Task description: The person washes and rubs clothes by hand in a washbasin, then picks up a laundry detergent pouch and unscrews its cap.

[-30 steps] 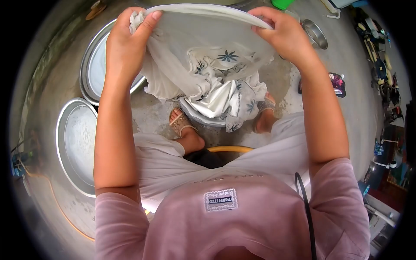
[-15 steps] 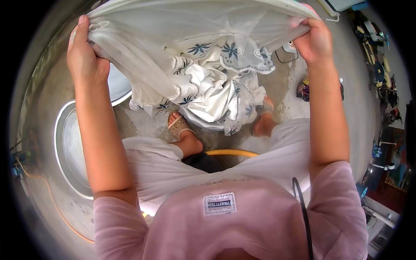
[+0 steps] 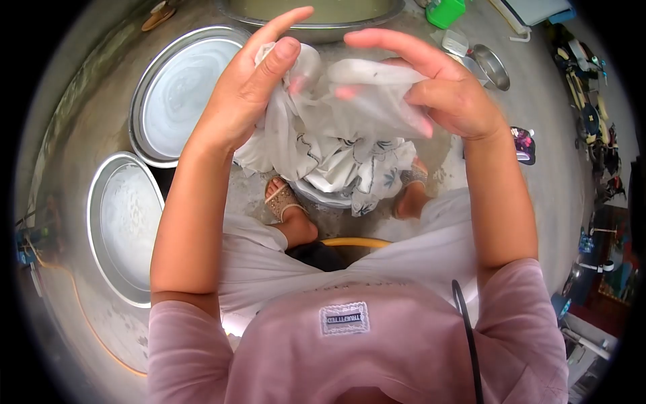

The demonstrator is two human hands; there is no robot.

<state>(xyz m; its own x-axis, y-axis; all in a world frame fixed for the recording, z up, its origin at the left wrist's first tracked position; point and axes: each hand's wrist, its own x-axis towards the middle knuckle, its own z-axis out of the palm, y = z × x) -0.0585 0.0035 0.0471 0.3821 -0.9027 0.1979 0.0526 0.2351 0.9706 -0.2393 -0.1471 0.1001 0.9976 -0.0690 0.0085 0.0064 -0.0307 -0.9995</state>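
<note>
- The thin, see-through white cloth with dark leaf shapes [image 3: 336,128] is in front of the person, partly held up and partly heaped over a round grey basin [image 3: 321,196] on the floor.
- The left hand [image 3: 250,84] holds a bunch of cloth between its thumb and bent fingers; its pointing finger sticks out.
- The right hand [image 3: 447,87] pinches cloth between its thumb and fingers; its pointing finger points toward the left hand.
- The raised part runs side to side, hand to hand, in loose folds.
- The rest hangs down toward the basin, between two feet in tan strappy sandals [image 3: 282,200]. It is crumpled, so I cannot tell its whole long way.
</note>
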